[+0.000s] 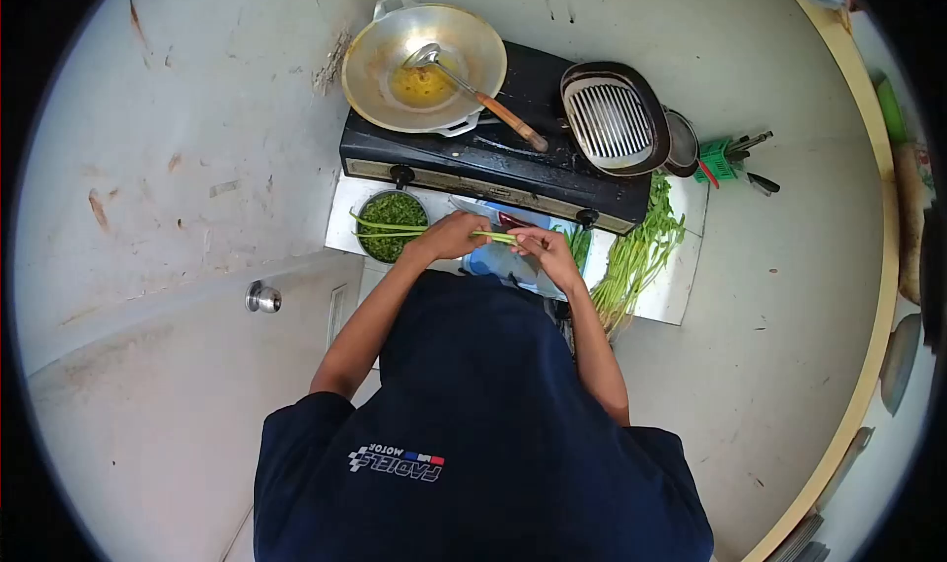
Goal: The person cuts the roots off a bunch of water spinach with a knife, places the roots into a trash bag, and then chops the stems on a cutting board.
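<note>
My left hand (454, 237) is closed around a few long green stems (380, 233), whose left ends reach over a pot of chopped greens (393, 210). At the other end of the stems, the fingers of my right hand (546, 251) pinch the tips. Below both hands lies something blue and partly see-through (488, 259), mostly covered by them. More green leaves (578, 243) lie just beyond my right hand. A large bunch of leafy greens with pale stems (636, 256) rests on the white tiled counter to the right.
A black two-burner stove (473, 168) stands behind the hands. On it sit a wok (360, 69) with yellow liquid and a wooden-handled ladle (493, 108), plus a dark pan with a metal rack (614, 120). A green basket (718, 160) holds knives. A door knob (262, 297) is at left.
</note>
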